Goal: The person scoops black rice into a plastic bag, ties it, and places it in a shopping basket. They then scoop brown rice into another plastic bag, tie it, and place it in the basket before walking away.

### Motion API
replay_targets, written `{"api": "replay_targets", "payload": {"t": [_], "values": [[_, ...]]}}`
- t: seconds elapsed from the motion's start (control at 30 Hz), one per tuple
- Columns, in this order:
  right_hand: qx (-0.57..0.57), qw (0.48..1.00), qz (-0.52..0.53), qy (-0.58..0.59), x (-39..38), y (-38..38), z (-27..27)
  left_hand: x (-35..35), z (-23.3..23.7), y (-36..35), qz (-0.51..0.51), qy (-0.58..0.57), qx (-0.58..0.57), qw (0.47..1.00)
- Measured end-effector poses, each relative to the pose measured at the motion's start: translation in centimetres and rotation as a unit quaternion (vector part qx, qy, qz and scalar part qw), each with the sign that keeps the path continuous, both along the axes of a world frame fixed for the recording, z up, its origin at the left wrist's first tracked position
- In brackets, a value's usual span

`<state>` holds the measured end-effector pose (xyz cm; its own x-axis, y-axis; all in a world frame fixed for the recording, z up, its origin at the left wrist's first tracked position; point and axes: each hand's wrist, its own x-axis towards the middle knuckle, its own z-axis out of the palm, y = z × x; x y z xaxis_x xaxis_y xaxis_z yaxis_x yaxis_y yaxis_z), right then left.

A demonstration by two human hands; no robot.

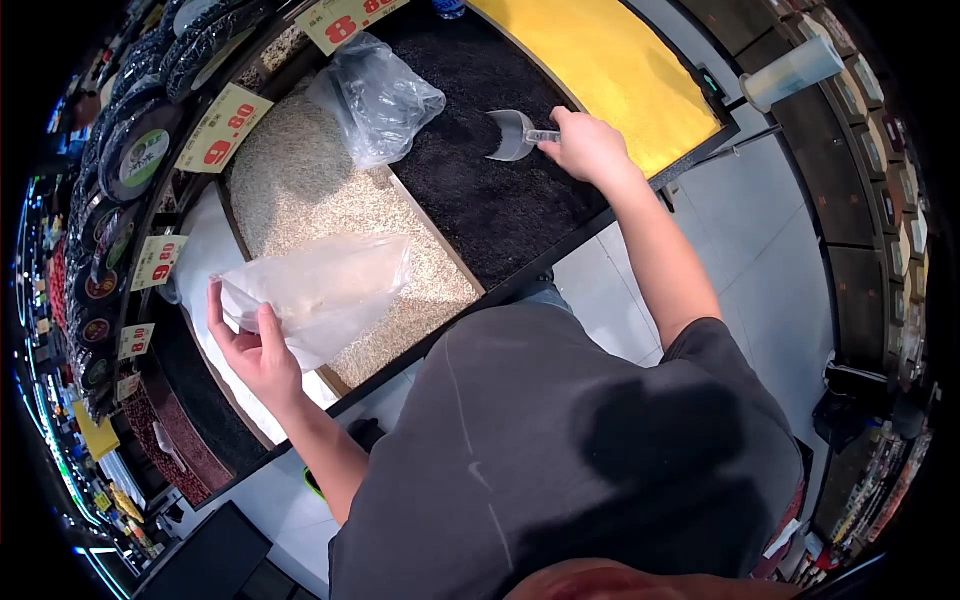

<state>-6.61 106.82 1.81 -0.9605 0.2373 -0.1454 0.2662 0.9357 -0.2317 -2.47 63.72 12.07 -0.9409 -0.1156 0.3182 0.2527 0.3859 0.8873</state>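
My right hand (592,150) is closed around the handle of a clear plastic scoop (514,136). The scoop's bowl rests on or just above the black grain (470,200), near the yellow grain's divider. Held by its mouth in my left hand (262,355) is a thin translucent plastic bag (325,285). My thumb and a finger are spread at the bag's opening, and the bag extends over the pale grain (350,215). Whether anything lies inside the bag is hard to tell. Another crumpled clear plastic bag (385,100) lies across the pale and black grain.
Yellow grain (610,70) fills the far-right compartment. Price signs (225,128) line the left edge beside dark wrapped packages (140,150). A roll of plastic bags (795,75) is mounted at the right corner. More compartments of dark and reddish grain (185,430) are at lower left.
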Motion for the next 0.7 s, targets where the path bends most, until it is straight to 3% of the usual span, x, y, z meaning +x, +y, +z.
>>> {"api": "replay_targets", "payload": {"t": [0.2, 0.47, 0.53, 0.63, 0.7], "values": [[-0.036, 0.997, 0.072, -0.016, -1.7, 0.6, 1.8, -1.6, 0.7, 0.2, -0.009, -0.018, -0.035, 0.999], [0.093, 0.980, 0.166, 0.057, -2.1, 5.0, 8.3, -1.9, -0.1, -2.2, 0.025, -0.088, -0.103, 0.990], [0.109, 0.975, 0.181, 0.063, -1.6, 5.7, 8.3, -1.3, 0.0, -1.8, 0.035, -0.125, -0.100, 0.986], [0.119, 0.964, 0.201, 0.124, -0.7, 6.4, 7.4, -1.3, 0.0, -1.5, 0.049, -0.088, -0.104, 0.989], [0.067, 0.967, 0.201, 0.144, 0.7, 6.6, 7.0, -1.0, 0.6, -1.9, 0.057, -0.097, -0.125, 0.986]]}}
